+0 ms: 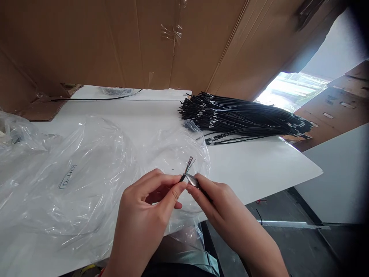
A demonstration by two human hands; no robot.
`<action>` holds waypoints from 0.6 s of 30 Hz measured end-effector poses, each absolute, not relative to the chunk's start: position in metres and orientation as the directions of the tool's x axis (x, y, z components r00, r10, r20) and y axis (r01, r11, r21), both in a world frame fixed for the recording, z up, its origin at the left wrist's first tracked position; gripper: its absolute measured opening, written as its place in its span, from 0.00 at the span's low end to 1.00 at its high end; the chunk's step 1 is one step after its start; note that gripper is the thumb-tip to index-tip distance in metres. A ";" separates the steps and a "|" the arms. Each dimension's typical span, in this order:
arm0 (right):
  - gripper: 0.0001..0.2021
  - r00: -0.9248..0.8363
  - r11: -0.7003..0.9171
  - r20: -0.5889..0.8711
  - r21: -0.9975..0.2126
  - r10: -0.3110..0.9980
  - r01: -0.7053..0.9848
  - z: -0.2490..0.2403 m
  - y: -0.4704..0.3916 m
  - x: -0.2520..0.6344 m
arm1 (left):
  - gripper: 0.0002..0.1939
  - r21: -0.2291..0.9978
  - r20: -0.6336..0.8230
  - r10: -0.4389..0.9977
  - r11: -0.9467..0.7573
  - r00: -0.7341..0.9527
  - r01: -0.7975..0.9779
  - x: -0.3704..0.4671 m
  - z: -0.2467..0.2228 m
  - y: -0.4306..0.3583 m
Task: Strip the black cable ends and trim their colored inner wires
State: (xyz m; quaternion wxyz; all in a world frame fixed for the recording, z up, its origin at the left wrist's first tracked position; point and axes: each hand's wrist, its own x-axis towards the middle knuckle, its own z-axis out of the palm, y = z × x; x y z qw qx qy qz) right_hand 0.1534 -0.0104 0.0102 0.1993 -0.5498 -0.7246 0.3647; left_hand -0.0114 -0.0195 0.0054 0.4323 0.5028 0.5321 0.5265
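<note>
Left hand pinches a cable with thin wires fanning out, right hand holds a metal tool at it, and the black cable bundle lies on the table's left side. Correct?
Not quite: the black cable bundle lies on the right side of the table, as the head view shows. The left hand, cable, right hand and metal tool are as stated.

The cable point(182, 178) has a smooth, plastic-looking sheath, and the bundle point(245, 115) looks of the same material with a low sheen. The tool point(192, 180) shows smooth metal, softly shiny. The bag point(89, 181) is thin, clear, glossy plastic (wrinkled, so it catches bright streaks). The table point(276, 165) is smooth and faintly glossy. The cardboard point(83, 42) is matt and creased, the tape point(174, 34) on it clear and shiny.
</note>
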 end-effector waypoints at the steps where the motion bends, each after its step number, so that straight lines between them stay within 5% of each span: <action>1: 0.18 -0.316 0.131 -0.107 -0.751 0.943 0.647 0.009 -0.009 0.154 | 0.05 0.997 0.042 0.993 -0.034 -0.109 0.069 -0.012 0.005 -0.018; 11: 0.20 -0.262 0.064 -0.115 -0.806 0.958 0.588 0.002 0.005 0.155 | 0.09 0.969 -0.217 0.973 0.225 -0.080 0.105 -0.016 -0.005 0.001; 18: 0.19 -0.133 -0.005 -0.081 -0.869 0.988 0.495 0.005 0.000 0.157 | 0.13 0.971 -0.218 0.973 0.224 -0.072 0.088 -0.021 -0.011 0.001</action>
